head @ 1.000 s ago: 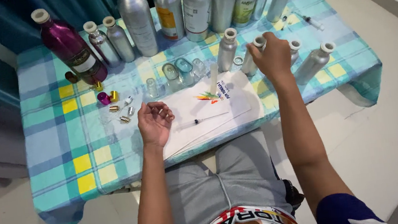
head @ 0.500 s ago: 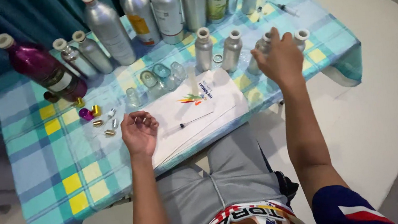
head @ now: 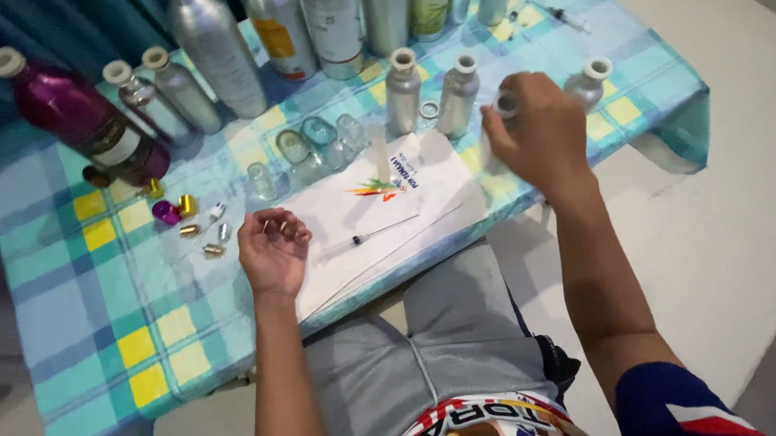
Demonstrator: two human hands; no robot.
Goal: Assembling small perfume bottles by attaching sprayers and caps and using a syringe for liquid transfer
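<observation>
So, head view only. Right hand (head: 535, 126) is curled round a small silver aluminium bottle (head: 505, 105) at the table's right side, fingers wrapped tight on it; only the bottle's neck and a bit of body show, long axis near upright, mouth pointing up and slightly away. Left hand (head: 274, 252) lies palm up on the checked blue-green-yellow tablecloth (head: 104, 312), fingers loosely half-curled, a few tiny silver caps (head: 273, 226) resting in the palm.

Versus half a second ago: right hand has come back toward the body and sits lower over the table edge; left hand barely moved, same palm-up pose.

Around: white paper sheets (head: 378, 214) between the hands with a thin syringe (head: 361, 239) lying on them, needle pointing left. Two small silver bottles with white necks (head: 402, 93) stand just left of the right hand, another (head: 586, 83) just right of it. Row of tall silver canisters (head: 333, 13) at the back, magenta metal bottle (head: 85, 117) at far left, clear glass vials (head: 315, 148) mid-table, gold and purple caps (head: 176, 214) near the left hand. Right hand's knuckles hide most of the held bottle.
</observation>
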